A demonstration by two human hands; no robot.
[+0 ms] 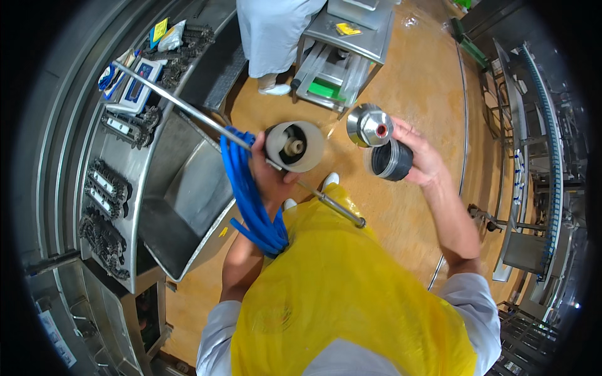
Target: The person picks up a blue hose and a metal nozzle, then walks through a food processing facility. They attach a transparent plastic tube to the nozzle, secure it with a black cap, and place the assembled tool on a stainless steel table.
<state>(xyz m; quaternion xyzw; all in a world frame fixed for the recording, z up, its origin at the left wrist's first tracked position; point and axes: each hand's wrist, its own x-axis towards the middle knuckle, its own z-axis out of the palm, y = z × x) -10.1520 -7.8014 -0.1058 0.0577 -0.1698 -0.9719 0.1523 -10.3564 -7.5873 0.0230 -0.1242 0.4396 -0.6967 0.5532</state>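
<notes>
My left hand (pixel 271 174) is closed around an open-ended, whitish cylindrical housing (pixel 311 150) with a dark inside and a brass-coloured fitting. A long metal rod (pixel 179 102) meets this hand, running from the far left. Blue hose (pixel 241 188) hangs in loops by my left wrist and forearm. Below that hand, a thin metal rod with a thicker end (pixel 342 210) slants toward my apron. Apart from it on the right, my right hand (pixel 421 150) grips a shiny metal cone-shaped nozzle (pixel 370 125) and a black threaded cup (pixel 394 161). Its fingers are partly hidden behind both.
A steel sink (pixel 182 178) stands left, its ledge carrying dark chain-like parts (pixel 105 244) and a white device with a screen (pixel 139 84). Ahead are a person in white (pixel 276 37) and a steel cart (pixel 376 47). A conveyor (pixel 545 138) runs along the right.
</notes>
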